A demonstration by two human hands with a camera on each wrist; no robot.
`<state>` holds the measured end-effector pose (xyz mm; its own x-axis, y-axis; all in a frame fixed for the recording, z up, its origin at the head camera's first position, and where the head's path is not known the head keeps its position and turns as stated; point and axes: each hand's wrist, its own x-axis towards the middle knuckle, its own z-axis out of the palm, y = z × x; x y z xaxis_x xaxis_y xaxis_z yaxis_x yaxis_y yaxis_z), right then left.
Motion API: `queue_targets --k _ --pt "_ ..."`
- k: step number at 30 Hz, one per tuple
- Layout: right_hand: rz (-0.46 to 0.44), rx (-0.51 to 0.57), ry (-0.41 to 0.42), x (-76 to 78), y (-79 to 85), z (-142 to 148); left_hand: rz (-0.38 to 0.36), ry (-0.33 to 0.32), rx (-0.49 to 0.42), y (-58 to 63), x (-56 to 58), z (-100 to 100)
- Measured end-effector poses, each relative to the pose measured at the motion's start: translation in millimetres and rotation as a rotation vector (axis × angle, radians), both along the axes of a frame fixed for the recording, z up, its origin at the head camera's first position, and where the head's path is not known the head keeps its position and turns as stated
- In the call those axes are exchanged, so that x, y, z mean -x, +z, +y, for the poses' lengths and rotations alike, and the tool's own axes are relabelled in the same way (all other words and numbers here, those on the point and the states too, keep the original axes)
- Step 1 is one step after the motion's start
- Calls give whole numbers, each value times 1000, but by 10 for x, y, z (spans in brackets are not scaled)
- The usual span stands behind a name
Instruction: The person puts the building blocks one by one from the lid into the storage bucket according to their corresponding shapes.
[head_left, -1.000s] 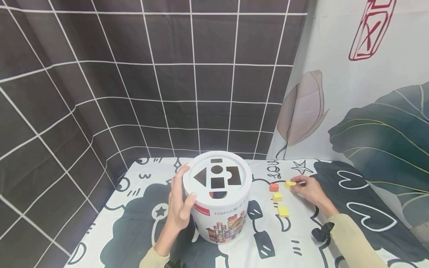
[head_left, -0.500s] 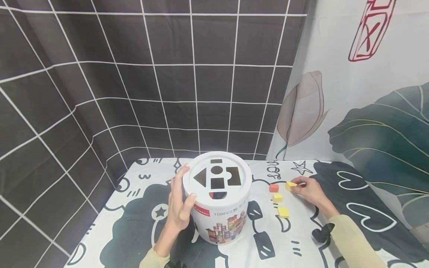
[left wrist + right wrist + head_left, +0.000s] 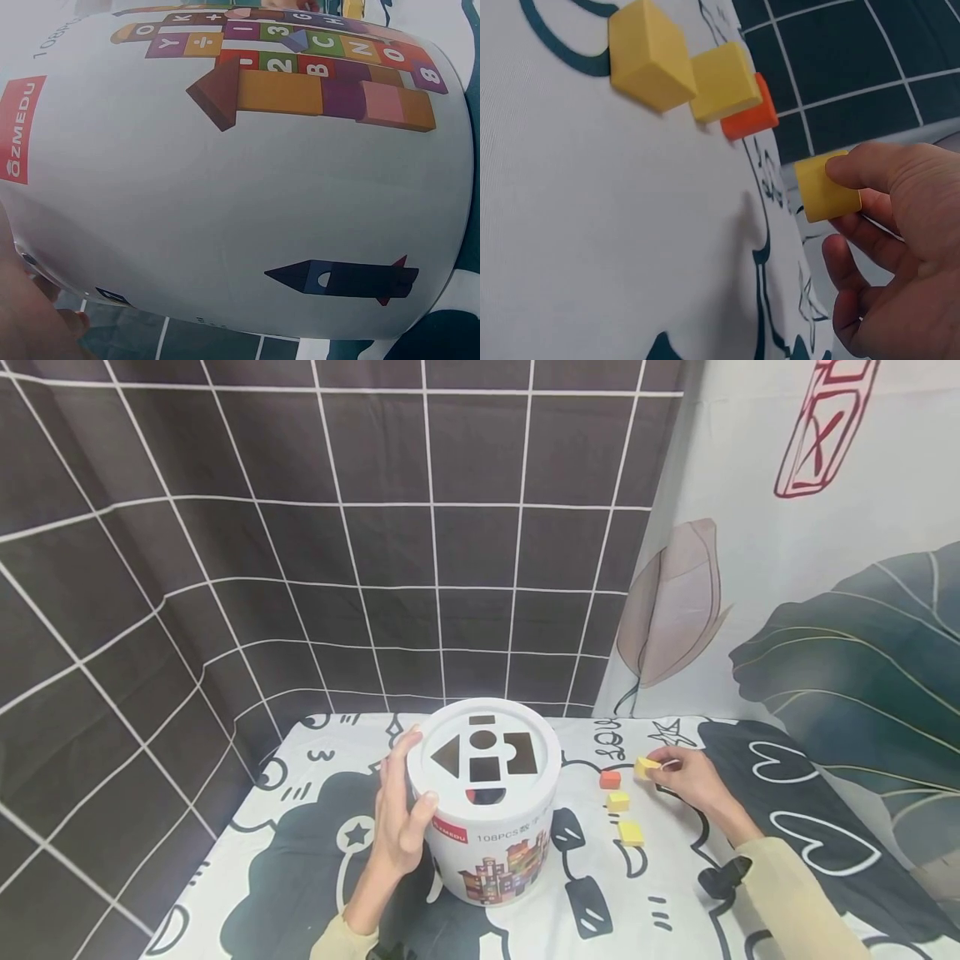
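A white bucket (image 3: 487,843) with a lid (image 3: 450,789) of cut-out shapes stands upright in the head view. My left hand (image 3: 400,814) rests against its left side, thumb at the front of the rim and fingers spread along the wall. In the left wrist view the bucket's printed wall (image 3: 247,187) fills most of the picture. To the right, my right hand (image 3: 688,777) pinches a yellow block (image 3: 826,187) between thumb and fingers, close over the cloth. Left of it are a red block (image 3: 610,780), a small yellow block (image 3: 618,802) and another yellow block (image 3: 631,833).
A patterned black-and-white cloth (image 3: 540,935) covers the table. Behind it hangs a dark curtain with a white grid (image 3: 480,552), and a leaf-printed curtain (image 3: 750,568) is at the right. Several shaped holes open in the bucket's lid.
My right hand has risen slightly with the yellow block in its pinch. The left hand, the bucket and the other blocks stay in place; the head view shifts a little.
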<state>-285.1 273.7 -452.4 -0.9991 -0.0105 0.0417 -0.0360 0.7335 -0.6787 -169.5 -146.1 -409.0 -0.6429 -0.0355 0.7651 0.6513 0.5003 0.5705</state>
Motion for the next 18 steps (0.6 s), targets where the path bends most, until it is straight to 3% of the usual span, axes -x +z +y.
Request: queue_targets --k 10,18 --pt "44 14 31 -71 130 -81 0 4 0 3 -10 1" --pt "142 -4 89 -109 238 -153 6 3 1 8 -9 3"
